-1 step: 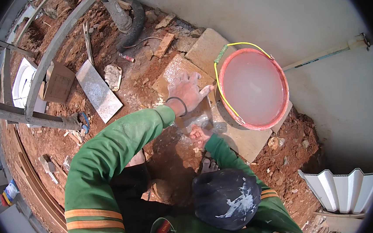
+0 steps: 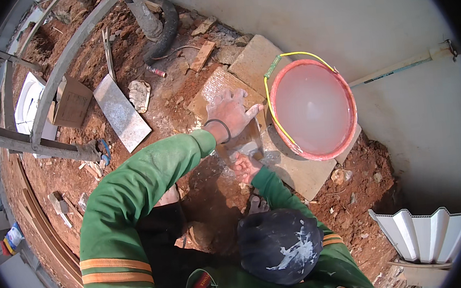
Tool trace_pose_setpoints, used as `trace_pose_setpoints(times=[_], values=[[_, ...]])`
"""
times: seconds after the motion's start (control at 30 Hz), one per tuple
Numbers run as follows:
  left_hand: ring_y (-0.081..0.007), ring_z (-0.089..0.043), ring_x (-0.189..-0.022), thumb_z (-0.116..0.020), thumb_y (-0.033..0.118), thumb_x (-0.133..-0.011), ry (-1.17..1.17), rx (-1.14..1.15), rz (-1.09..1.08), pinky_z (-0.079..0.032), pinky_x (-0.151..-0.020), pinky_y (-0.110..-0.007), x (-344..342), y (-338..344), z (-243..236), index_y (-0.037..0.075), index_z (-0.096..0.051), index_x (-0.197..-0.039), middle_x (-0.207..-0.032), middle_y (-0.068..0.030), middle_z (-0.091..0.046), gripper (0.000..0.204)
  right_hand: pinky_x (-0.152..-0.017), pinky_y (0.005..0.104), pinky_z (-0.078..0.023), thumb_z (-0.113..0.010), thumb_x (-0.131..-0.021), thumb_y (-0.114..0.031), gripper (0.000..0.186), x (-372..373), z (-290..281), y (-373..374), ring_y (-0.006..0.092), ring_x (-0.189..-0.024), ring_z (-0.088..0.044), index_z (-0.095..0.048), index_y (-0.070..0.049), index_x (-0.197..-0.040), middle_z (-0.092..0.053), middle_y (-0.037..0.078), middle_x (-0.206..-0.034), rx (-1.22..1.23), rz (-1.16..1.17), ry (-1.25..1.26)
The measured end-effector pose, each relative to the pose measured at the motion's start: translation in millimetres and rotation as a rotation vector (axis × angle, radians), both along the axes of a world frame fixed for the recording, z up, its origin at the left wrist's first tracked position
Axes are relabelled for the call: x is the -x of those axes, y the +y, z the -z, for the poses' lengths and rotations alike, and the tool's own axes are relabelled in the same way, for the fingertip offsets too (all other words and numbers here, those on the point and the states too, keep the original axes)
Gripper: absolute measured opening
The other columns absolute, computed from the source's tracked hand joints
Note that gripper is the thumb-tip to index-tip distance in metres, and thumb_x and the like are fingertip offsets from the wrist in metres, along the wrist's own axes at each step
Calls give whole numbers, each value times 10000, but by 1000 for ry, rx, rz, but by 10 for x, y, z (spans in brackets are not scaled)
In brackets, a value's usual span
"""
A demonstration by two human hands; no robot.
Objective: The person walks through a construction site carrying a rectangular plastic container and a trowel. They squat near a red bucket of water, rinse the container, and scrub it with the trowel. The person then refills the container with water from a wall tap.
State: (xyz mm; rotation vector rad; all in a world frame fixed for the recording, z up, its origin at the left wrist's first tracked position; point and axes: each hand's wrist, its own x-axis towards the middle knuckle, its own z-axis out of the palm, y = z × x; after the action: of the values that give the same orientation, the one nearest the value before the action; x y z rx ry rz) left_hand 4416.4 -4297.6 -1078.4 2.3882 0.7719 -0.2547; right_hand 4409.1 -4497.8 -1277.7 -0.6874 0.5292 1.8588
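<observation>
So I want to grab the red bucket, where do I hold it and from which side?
Probably by the green grip on the yellow handle, coming from the far left. The handle has flopped to that side, past the bucket's edge, leaving the grip exposed. The cloudy liquid looks near the top, so lifting straight up should limit spilling.

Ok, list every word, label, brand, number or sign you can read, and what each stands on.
Red label on the green clothing: small lettering, wording left out here.
Cardboard box: faint dark marks, too small to read.
Blue-green strip by the wall: any print is too small to read.
</observation>
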Motion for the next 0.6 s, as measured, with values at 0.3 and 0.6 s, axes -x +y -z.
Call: trace_pose_setpoints(times=[0.3, 0.6], values=[[-389, -464, -1216, -487, 650, -896, -19, 24, -13, -381, -967, -601, 148, 114, 97, 124, -512, -1295, -1284, -180, -481, 661, -352, 216, -273, -565, -897, -254, 303, -116, -365, 54, 70, -409, -400, -465, -214, -1181, -618, 51, -796, -52, -152, -190], [-403, -452, -1221, -501, 642, -894, -50, -4, 35, -393, -969, -579, 152, -22, -30, 111, -521, -1289, -1280, -190, -488, 662, -375, 217, -272, -613, -833, -270, 262, 8, -38, 83, 77, -436, -395, -505, -231, -1069, -587, 34, -765, -20, -146, -206]])
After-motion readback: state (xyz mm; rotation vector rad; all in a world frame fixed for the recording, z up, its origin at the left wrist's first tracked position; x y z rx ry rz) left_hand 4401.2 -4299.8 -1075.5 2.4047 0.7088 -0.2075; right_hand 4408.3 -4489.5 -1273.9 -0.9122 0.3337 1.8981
